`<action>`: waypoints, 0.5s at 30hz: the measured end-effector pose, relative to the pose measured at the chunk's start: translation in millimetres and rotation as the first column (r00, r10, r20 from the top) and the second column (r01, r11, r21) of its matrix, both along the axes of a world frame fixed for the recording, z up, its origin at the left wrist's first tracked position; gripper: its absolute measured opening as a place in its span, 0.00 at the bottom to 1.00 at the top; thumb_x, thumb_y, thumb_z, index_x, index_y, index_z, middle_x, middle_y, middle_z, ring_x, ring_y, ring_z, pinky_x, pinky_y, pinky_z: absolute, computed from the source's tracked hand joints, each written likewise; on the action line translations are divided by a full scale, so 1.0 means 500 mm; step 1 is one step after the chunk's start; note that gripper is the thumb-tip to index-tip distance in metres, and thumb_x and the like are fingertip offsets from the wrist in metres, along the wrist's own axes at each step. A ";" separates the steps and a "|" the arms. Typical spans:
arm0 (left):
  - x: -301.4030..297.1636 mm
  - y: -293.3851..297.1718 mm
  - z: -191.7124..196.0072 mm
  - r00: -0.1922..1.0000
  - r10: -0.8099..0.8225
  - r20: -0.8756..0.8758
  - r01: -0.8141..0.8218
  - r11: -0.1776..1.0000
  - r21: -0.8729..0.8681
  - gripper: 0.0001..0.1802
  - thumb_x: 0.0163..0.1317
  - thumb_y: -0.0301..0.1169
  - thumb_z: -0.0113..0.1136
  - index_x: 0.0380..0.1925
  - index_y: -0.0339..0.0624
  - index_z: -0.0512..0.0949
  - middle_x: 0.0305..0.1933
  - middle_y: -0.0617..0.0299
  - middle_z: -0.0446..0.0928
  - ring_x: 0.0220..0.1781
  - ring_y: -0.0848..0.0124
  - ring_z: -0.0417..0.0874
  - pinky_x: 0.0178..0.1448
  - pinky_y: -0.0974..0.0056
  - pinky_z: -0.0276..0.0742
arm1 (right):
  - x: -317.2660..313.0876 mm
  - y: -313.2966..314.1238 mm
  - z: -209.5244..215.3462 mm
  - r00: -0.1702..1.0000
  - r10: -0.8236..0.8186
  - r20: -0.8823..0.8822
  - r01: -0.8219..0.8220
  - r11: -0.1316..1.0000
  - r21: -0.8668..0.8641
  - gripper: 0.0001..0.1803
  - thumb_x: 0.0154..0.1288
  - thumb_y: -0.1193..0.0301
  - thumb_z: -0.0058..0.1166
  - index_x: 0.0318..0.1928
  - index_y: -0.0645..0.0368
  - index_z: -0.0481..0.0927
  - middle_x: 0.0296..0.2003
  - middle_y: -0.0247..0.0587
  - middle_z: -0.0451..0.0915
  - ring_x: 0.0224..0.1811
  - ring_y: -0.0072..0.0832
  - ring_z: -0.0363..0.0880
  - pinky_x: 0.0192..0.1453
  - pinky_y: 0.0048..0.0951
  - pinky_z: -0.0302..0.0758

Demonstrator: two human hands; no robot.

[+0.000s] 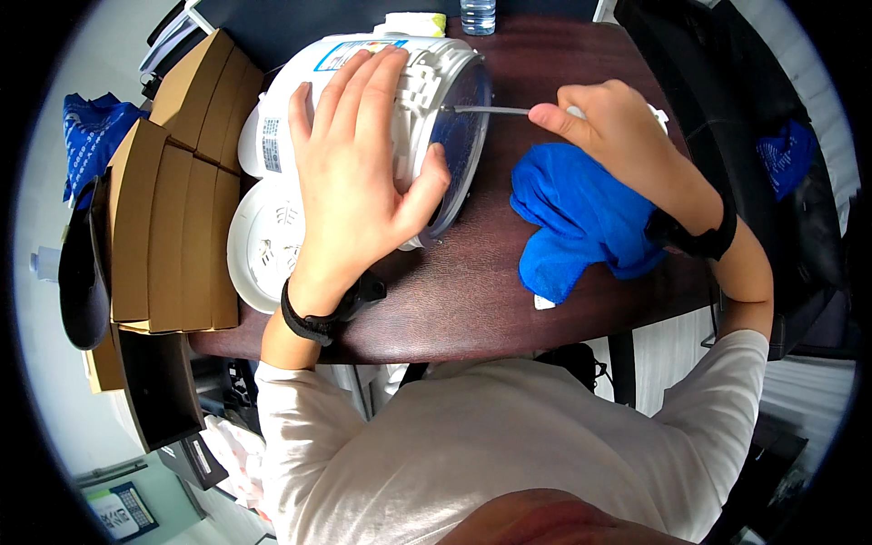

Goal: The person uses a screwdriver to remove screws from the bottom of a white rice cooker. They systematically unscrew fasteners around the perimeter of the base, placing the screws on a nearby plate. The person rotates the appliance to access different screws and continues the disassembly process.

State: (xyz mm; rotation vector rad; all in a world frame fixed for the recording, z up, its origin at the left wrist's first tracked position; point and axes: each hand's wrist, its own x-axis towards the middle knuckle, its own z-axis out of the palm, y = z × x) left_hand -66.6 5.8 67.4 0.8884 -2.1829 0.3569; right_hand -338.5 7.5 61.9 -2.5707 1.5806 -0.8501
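A white rounded appliance (422, 77) lies on its side at the back left of the table, its dark see-through round end (468, 136) facing right. I cannot tell its exact kind. My left hand (363, 136) rests on its white body with fingers spread. In my closed right hand (609, 118) is a screwdriver (495, 110), mostly hidden at the handle. Its thin metal shaft points left, and the tip meets the appliance near the rim of the round end. A crumpled blue cloth (581, 213) lies below my right hand.
Brown cardboard boxes (173, 227) are stacked along the left edge, beside a white round vented part (263, 263). A water bottle (478, 16) stands at the back of the dark wooden table (454, 300). A black chair (727, 136) is on the right.
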 end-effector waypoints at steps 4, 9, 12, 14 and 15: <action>-0.002 0.000 0.002 1.000 0.006 -0.004 -0.006 1.000 0.006 0.39 0.47 0.39 0.62 0.61 0.37 0.68 0.62 0.49 0.72 0.68 0.52 0.69 0.70 0.37 0.50 | 0.018 0.021 -0.030 0.957 -0.009 0.289 -0.105 0.921 0.375 0.39 0.70 0.43 0.47 0.13 0.64 0.69 0.10 0.48 0.63 0.13 0.36 0.67 0.22 0.39 0.66; -0.002 -0.002 0.002 1.000 0.002 -0.005 -0.002 1.000 -0.002 0.39 0.47 0.40 0.62 0.61 0.37 0.68 0.61 0.49 0.72 0.68 0.52 0.69 0.70 0.37 0.50 | 0.040 0.046 -0.048 0.814 -0.189 0.549 -0.374 0.553 0.745 0.36 0.75 0.41 0.36 0.15 0.54 0.65 0.12 0.30 0.66 0.12 0.16 0.62 0.16 0.18 0.60; -0.002 -0.002 0.002 1.000 0.004 -0.001 -0.004 1.000 -0.004 0.39 0.47 0.40 0.62 0.61 0.36 0.68 0.62 0.49 0.72 0.68 0.52 0.69 0.70 0.36 0.50 | 0.048 0.061 -0.043 0.785 -0.275 0.555 -0.440 0.384 0.812 0.37 0.75 0.40 0.32 0.16 0.54 0.65 0.11 0.31 0.65 0.10 0.16 0.62 0.15 0.19 0.60; -0.003 0.003 0.003 1.000 0.012 0.003 -0.012 1.000 -0.002 0.38 0.48 0.40 0.61 0.62 0.36 0.68 0.61 0.48 0.73 0.67 0.51 0.69 0.70 0.39 0.51 | 0.047 0.066 -0.031 0.756 -0.330 0.565 -0.510 0.243 0.825 0.37 0.76 0.40 0.30 0.16 0.53 0.64 0.11 0.30 0.63 0.10 0.16 0.62 0.14 0.19 0.60; -0.003 0.007 0.006 1.000 0.015 0.006 -0.015 1.000 -0.001 0.38 0.49 0.39 0.60 0.62 0.36 0.68 0.61 0.47 0.73 0.67 0.50 0.70 0.71 0.42 0.51 | 0.044 0.066 -0.028 0.758 -0.321 0.567 -0.509 0.253 0.823 0.37 0.75 0.40 0.33 0.15 0.53 0.65 0.10 0.30 0.64 0.10 0.17 0.63 0.14 0.20 0.60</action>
